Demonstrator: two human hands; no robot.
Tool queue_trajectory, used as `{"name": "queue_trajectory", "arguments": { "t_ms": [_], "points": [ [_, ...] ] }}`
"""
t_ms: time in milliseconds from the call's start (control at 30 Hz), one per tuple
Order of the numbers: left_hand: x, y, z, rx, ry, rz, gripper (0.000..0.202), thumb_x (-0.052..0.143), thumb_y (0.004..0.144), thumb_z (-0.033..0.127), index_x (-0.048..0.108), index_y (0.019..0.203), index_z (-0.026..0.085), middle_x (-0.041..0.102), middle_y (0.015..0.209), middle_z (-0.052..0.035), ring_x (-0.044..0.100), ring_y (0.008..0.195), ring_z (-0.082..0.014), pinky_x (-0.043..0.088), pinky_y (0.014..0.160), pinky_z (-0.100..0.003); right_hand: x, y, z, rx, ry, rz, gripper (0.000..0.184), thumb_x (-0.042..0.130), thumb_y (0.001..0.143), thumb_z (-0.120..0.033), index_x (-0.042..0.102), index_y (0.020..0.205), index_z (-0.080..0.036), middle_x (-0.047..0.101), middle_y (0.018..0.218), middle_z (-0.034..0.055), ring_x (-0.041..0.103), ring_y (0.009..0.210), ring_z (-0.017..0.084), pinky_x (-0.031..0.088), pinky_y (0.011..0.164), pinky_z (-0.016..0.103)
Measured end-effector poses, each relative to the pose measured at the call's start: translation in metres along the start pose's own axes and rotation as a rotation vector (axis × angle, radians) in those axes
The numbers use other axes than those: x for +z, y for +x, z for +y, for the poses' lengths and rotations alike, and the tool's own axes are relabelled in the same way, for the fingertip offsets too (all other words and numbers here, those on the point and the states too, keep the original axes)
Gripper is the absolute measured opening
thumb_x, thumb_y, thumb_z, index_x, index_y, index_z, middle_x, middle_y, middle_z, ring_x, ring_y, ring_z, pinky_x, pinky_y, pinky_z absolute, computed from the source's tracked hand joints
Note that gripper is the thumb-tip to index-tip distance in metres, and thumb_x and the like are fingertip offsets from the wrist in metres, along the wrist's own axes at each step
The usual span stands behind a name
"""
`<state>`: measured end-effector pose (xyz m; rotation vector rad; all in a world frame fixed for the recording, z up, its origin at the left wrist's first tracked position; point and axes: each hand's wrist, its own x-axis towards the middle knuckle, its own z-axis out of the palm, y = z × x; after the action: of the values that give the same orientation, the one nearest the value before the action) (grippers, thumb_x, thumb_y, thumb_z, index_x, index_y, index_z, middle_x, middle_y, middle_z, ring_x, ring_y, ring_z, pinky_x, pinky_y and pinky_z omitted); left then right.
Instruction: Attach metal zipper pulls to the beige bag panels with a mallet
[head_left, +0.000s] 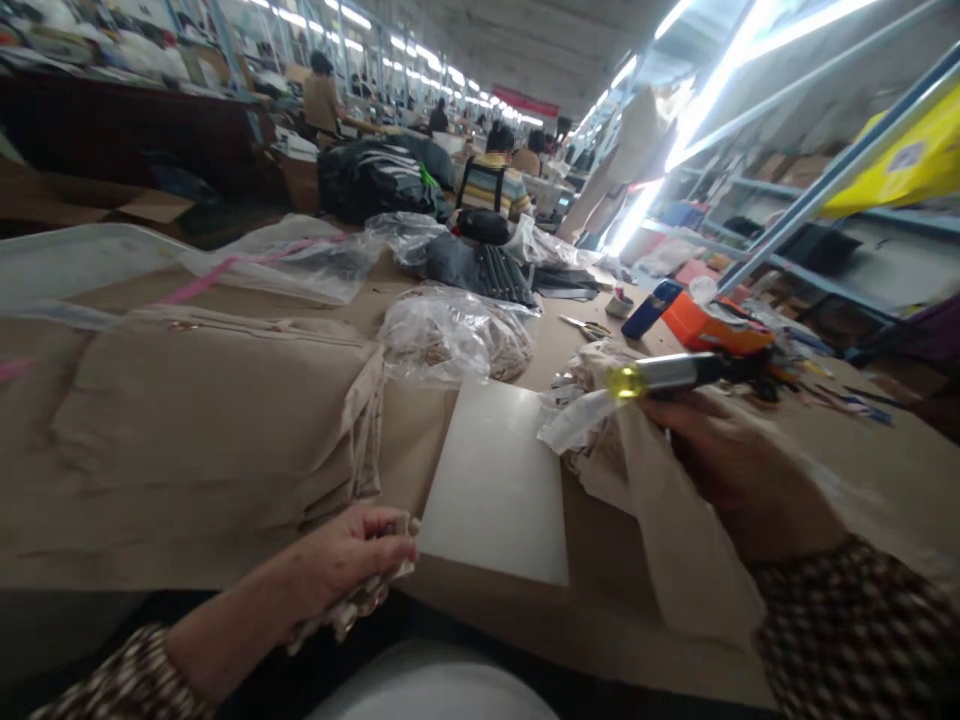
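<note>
My left hand [360, 565] is closed around a bunch of small shiny pieces [349, 610], partly covered by the fingers; their exact kind is unclear. My right hand [720, 460] grips a silver-and-black cylindrical tool with a clear yellow end [664, 374]. Below that hand hangs a tan fabric strip [660, 520]; whether the fingers hold it too is hidden. Between the hands lies a flat white board [499, 480] on the table. Crumpled tan fabric pieces with clear plastic [600, 440] rest beside its right edge.
Stacked tan fabric panels [217, 410] cover the left side. Behind the board sits a clear plastic bag of tan pieces [457, 335]. Scissors [586, 327], a blue object [651, 308] and an orange box [705, 320] are farther right. People sit in the background.
</note>
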<state>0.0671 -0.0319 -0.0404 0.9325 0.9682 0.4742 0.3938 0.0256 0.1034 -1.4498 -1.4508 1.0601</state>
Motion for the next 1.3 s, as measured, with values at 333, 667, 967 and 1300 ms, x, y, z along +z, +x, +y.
{"name": "queue_trajectory", "arguments": {
  "t_ms": [333,667,967,1300],
  "points": [
    [0.014,0.001,0.042,0.143,-0.219,0.133,0.038,0.075,0.067,0.042,0.063,0.086,0.011,0.051,0.061,0.0029,0.044,0.045,-0.0047,0.039,0.045,-0.018,0.173,0.023,0.070,0.228,0.298,-0.441,0.026,0.069,0.072,-0.039,0.057,0.069,-0.016,0.055,0.057,-0.0032,0.035,0.035,0.004,0.020,0.033,0.020],
    [0.042,0.041,0.058,0.208,-0.240,0.109,0.041,0.077,0.066,0.043,0.064,0.086,0.010,0.053,0.063,0.0012,0.042,0.047,-0.0041,0.033,0.044,-0.017,0.136,0.011,0.059,0.211,0.460,-0.361,0.023,0.076,0.064,-0.031,0.060,0.071,-0.016,0.047,0.056,-0.0051,0.034,0.042,0.004,0.025,0.038,0.019],
    [0.059,0.067,0.083,0.287,-0.104,0.086,0.029,0.074,0.068,0.036,0.064,0.080,0.011,0.055,0.062,0.0023,0.046,0.050,-0.0050,0.036,0.049,-0.017,0.098,0.026,0.054,0.159,0.409,-0.223,0.023,0.073,0.064,-0.029,0.054,0.066,-0.017,0.053,0.054,-0.0038,0.039,0.038,0.005,0.027,0.034,0.018],
    [0.075,0.104,0.094,0.001,0.099,-0.097,0.030,0.065,0.078,0.038,0.064,0.087,0.010,0.052,0.056,0.0021,0.046,0.044,-0.0072,0.034,0.042,-0.018,0.050,0.008,0.080,0.164,0.333,-0.170,0.024,0.079,0.059,-0.026,0.057,0.064,-0.017,0.049,0.054,-0.0053,0.039,0.042,0.005,0.029,0.037,0.019]
  ]
}}
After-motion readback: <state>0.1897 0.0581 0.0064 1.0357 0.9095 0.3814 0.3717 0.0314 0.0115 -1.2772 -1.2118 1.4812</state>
